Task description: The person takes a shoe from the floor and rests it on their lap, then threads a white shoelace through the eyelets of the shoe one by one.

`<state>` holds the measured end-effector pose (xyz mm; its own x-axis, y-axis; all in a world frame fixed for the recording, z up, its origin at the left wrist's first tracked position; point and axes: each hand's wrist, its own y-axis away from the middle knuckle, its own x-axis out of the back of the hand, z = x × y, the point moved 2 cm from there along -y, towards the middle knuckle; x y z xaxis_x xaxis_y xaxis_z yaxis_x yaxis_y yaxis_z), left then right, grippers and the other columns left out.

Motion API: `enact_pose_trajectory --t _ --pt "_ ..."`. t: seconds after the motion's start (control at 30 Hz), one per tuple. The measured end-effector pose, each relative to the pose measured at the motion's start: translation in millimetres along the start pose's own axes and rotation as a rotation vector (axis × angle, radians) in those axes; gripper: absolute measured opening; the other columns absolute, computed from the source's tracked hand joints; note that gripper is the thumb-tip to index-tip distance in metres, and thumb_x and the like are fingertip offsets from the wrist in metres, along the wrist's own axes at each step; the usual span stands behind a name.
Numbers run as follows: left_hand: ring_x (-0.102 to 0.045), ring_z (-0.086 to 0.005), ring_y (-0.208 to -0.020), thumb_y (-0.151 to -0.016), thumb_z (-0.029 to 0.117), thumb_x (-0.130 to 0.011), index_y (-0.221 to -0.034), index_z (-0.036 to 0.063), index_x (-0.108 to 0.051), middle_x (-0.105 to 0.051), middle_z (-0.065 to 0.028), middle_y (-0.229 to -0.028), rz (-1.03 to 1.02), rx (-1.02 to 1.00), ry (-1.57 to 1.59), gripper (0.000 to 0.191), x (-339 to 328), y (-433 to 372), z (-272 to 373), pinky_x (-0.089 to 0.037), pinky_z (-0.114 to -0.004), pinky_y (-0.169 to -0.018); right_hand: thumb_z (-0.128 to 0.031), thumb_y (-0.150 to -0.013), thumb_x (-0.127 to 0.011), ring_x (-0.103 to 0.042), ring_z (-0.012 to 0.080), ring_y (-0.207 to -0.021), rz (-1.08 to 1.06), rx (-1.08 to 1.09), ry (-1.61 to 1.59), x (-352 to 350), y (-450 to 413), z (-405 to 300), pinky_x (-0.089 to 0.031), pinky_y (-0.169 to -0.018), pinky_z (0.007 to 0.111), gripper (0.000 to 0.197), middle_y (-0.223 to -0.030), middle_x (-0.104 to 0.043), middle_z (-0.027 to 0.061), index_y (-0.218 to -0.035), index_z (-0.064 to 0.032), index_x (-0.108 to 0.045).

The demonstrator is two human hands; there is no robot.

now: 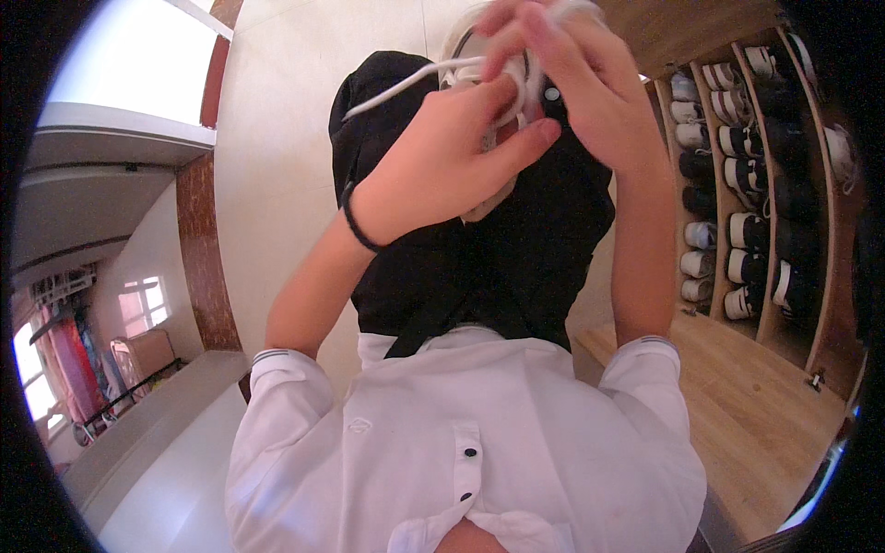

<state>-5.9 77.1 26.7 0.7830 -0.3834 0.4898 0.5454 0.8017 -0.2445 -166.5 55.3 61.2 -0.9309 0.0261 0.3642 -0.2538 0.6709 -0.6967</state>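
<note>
A pale lace-up shoe [469,50] is in front of me at the top of the view, above my black-clad lap, and my hands cover much of it. A white shoelace [397,90] trails from it to the left, its end loose over the black cloth. My left hand [449,155], with a black band on the wrist, has its fingers bent around the lace and its thumb stretched to the right. My right hand [577,83] reaches over from the right. Its blurred fingertips pinch the lace close to the left fingers.
On the right is an open wooden shoe cabinet [764,200] with several rows of shoes. Its lowered wooden door panel [753,401] lies near my right elbow. Pale floor tiles [276,138] spread to the left, bordered by a brown strip [200,256]. Clothes [69,366] hang farther left.
</note>
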Motion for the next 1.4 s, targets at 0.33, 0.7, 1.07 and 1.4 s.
enact_pose_trajectory --t 0.33,0.7,1.07,1.4 --pt "-0.045 -0.0045 -0.054 -0.107 0.037 -0.049 -0.091 0.0005 -0.069 -0.049 0.0034 -0.061 0.094 0.104 0.211 0.045 41 -23 8 -0.034 -0.022 -0.05 -0.027 -0.103 -0.056 -0.056 0.0175 -0.067 -0.241 -0.329 0.189 14 2 -7 -0.047 -0.066 0.033 0.028 -0.074 -0.06 0.0107 -0.097 -0.0011 -0.066" --pt "-0.066 -0.0173 -0.072 -0.105 0.028 -0.054 -0.112 0.0051 -0.071 -0.074 -0.0106 -0.086 -0.238 0.189 0.674 0.029 73 -24 4 -0.053 -0.029 -0.067 -0.022 -0.088 -0.077 -0.063 0.0155 -0.074 -0.115 -0.525 0.143 -24 36 -3 -0.047 -0.062 0.028 0.022 -0.085 -0.066 0.0114 -0.094 -0.0022 -0.072" --pt "-0.056 -0.0085 -0.053 -0.106 0.039 -0.051 -0.081 0.0002 -0.07 -0.06 -0.0019 -0.062 0.417 0.277 0.16 0.05 75 28 -46 -0.042 -0.023 -0.048 -0.022 -0.1 -0.066 -0.051 0.0078 -0.068 0.225 -0.72 0.228 59 92 14 -0.04 -0.062 0.024 0.026 -0.068 -0.055 -0.004 -0.086 0.0002 -0.069" --pt "-0.05 -0.0111 -0.045 -0.103 0.034 -0.058 -0.074 -0.0014 -0.066 -0.056 -0.0047 -0.054 0.25 0.826 -0.143 0.047 70 101 -90 -0.042 -0.028 -0.047 -0.023 -0.089 -0.076 -0.061 0.0248 -0.093 0.086 -0.512 0.782 82 168 29 -0.048 -0.083 0.035 0.02 -0.102 -0.063 0.0095 -0.098 -0.005 -0.071"
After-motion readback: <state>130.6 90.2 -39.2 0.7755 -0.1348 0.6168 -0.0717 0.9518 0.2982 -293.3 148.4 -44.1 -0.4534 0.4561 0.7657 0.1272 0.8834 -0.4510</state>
